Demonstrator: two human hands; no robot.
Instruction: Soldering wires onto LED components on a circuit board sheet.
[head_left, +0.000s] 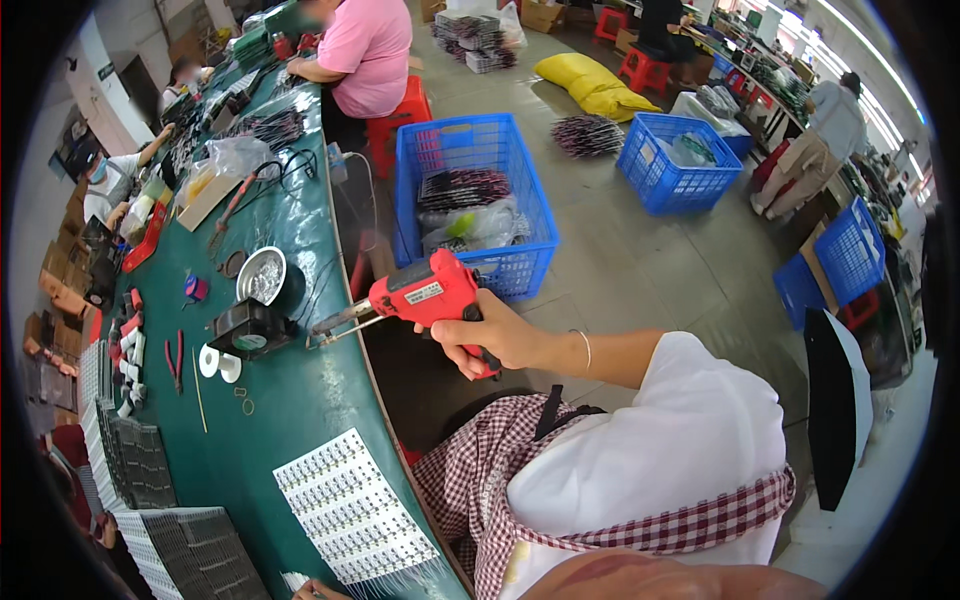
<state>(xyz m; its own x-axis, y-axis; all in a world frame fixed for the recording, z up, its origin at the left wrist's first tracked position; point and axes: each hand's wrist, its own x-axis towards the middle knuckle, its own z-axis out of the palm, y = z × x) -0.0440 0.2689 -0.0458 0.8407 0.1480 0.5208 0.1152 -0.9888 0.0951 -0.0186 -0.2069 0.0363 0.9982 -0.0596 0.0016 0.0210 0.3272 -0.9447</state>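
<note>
My right hand (pixel 500 332) is wrapped round the grip of a red soldering gun (pixel 425 290). The gun's metal tip points left, over the edge of the green table (pixel 290 400). At the bottom edge of the view my left hand (pixel 318 591) shows only in part, its fingers mostly cut off. Beside it lies a small white strip (pixel 294 579). A white sheet of small circuit boards (pixel 350 505), with thin pins along its lower edge, lies flat close by. Left of the gun's tip stand a black box-shaped device (pixel 250 328) and a white spool (pixel 222 363).
A metal bowl (pixel 262 272), red-handled pliers (pixel 174 362) and stacked grey-white board panels (pixel 195 550) are on the table. Beyond its edge a blue crate (pixel 475 262) with bagged parts stands on the floor. A person in pink (pixel 370 55) sits at the table's far end.
</note>
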